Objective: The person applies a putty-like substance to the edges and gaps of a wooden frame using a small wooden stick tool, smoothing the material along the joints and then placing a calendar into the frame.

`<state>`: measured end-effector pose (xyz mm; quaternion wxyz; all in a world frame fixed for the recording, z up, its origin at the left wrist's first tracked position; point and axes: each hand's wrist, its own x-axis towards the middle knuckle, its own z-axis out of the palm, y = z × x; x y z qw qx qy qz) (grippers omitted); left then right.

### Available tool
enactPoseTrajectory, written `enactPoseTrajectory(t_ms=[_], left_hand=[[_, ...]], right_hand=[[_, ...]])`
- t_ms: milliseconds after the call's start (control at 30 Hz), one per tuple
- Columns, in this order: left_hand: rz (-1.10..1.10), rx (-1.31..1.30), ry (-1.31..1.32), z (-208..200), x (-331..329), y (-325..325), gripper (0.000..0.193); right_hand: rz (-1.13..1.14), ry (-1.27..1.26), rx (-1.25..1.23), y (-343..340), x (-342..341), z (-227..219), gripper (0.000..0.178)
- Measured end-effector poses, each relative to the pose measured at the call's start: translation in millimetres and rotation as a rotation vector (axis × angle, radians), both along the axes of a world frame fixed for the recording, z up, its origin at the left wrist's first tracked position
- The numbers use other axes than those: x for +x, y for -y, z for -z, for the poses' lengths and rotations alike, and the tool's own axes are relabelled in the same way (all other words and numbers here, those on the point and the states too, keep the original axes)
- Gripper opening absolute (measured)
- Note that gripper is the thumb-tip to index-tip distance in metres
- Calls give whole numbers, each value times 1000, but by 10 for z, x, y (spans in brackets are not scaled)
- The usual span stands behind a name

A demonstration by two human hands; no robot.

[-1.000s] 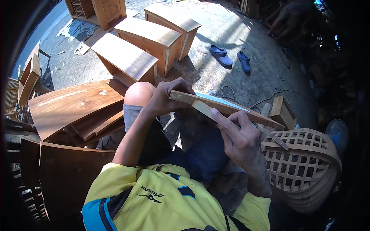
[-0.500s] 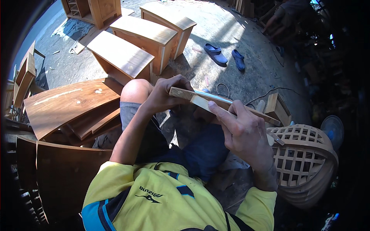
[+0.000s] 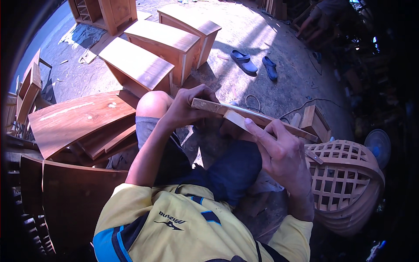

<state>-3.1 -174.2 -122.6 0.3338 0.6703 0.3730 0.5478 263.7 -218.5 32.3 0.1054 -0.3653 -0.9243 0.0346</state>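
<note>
A long narrow wooden board [image 3: 205,105] lies slantwise in front of me above my knees. My left hand [image 3: 192,106] is closed round its left end, with the fingers on the far side. A pale wooden block [image 3: 237,119] rests along the near side of the board, touching it. My right hand [image 3: 281,150] grips this block, the thumb laid along its top. The block's right part is hidden under my fingers, and its underside does not show.
Wooden drawers [image 3: 137,65] stand on the concrete floor ahead. Stacked brown panels [image 3: 80,115] lie at the left. Blue clogs [image 3: 244,62], a cable [image 3: 314,101], a latticed wooden piece [image 3: 345,174] and a fan [image 3: 377,146] are at the right. Another person [image 3: 321,19] is at the far right.
My right hand has slid a little to the right along the board, with the pale block in it. My left hand and the board have stayed nearly still.
</note>
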Motion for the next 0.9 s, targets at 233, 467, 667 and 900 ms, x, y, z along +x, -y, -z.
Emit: enactPoseTrajectory(t_ms=[233, 467, 667, 900], left_hand=[[30, -41, -23, 45, 22, -29, 40], [-15, -20, -8, 30, 37, -11, 30], [7, -25, 6, 14, 41, -9, 31], [14, -24, 11, 21, 18, -3, 32]], right_hand=[[-33, -38, 20, -45, -165, 5, 43], [-1, -132, 21, -58, -81, 88, 49], [-45, -167, 18, -138, 11, 369, 52], [35, -205, -51, -12, 26, 163, 49]])
